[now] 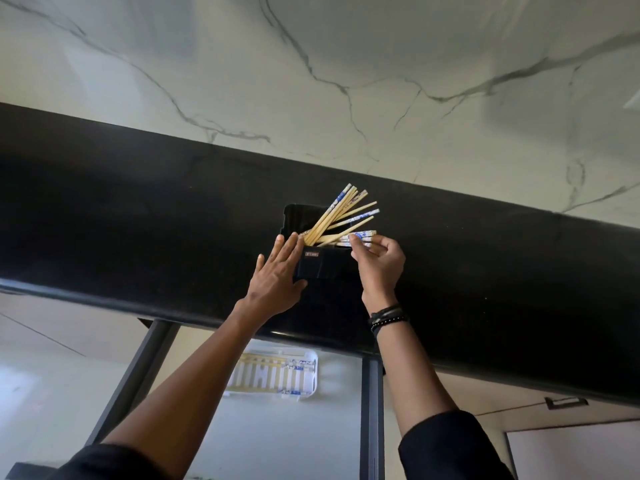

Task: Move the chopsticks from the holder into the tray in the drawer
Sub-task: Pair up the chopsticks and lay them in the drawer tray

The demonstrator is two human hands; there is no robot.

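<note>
A black holder (320,266) stands on the black countertop (138,209) with several wooden chopsticks (337,216) fanned out of its top, some with blue-and-white ends. My left hand (277,275) lies flat against the holder's left side, fingers straight. My right hand (379,263) pinches the blue-and-white ends of the lowest chopsticks (360,237) at the holder's right. Below the counter edge, a white tray (311,393) sits in the open drawer (242,438) and holds several chopsticks laid side by side.
A white marble wall with grey veins (346,64) rises behind the counter. The drawer's dark side rails (372,410) run toward me on both sides of the tray. A cabinet front with a dark handle (566,401) is at the lower right.
</note>
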